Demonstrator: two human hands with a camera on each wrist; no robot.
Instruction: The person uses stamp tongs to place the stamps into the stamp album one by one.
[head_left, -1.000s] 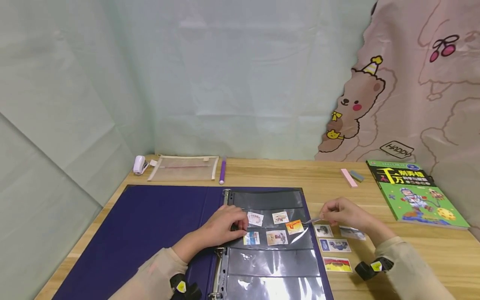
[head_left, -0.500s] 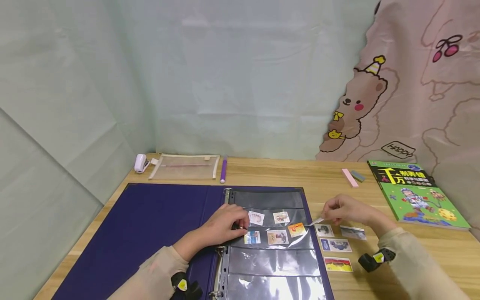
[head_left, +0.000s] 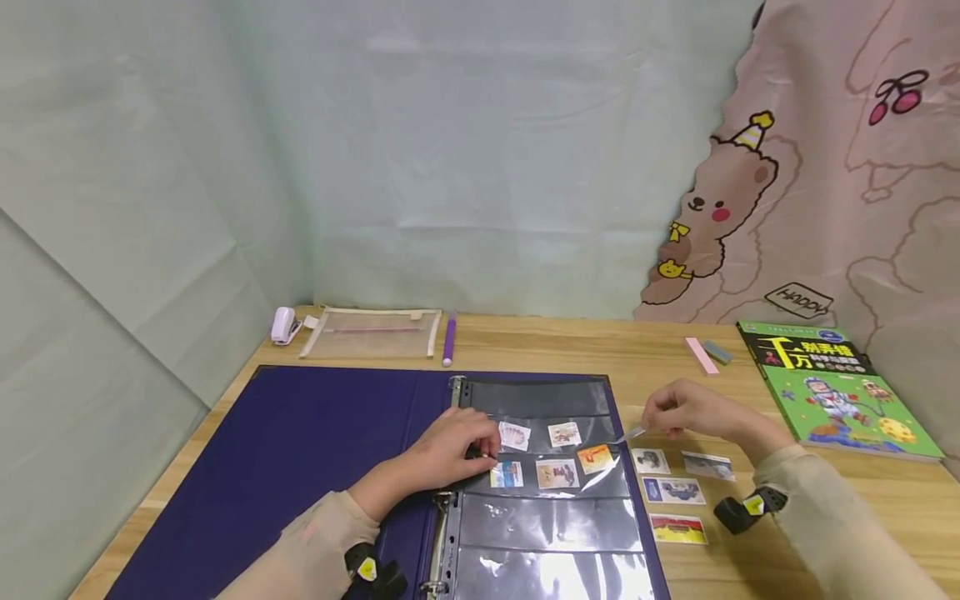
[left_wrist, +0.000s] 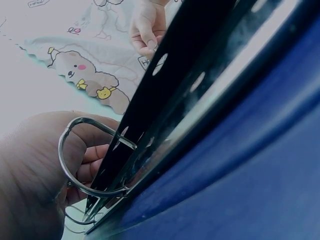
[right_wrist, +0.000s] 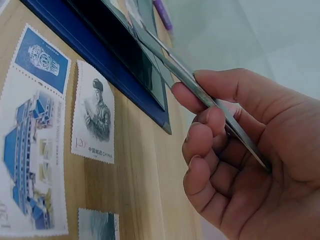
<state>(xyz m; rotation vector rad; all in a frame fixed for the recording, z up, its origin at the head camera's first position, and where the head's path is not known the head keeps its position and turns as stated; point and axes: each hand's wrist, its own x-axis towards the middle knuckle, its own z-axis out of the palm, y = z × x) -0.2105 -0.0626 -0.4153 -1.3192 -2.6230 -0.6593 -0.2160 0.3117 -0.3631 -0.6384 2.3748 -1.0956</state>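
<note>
In the head view my right hand (head_left: 690, 408) is just right of an open stamp album's black pocket page (head_left: 551, 525). It pinches metal tweezers (right_wrist: 187, 75) between thumb and fingers, their tips by the upper right corner of an orange stamp (head_left: 595, 458). My left hand (head_left: 453, 450) rests on the page near the binder rings (left_wrist: 62, 150), relaxed fingers bent and fingertips beside a blue stamp (head_left: 506, 474). A car-like picture stamp (head_left: 557, 474) sits between the blue and orange ones. Two pale stamps, one pinkish (head_left: 514, 436) and one patterned (head_left: 564, 434), occupy the row above.
Several loose stamps lie on the wood right of the album, including a soldier stamp (right_wrist: 95, 115) and a red-yellow one (head_left: 678, 529). Farther back are a mesh pouch (head_left: 375, 333), purple pen (head_left: 448, 340), stapler (head_left: 284, 325), pink strip (head_left: 701, 356) and green book (head_left: 840, 392).
My right hand has drawn slightly up and away, and the tweezer tips have backed off from the orange stamp to its corner. The left hand stays in place.
</note>
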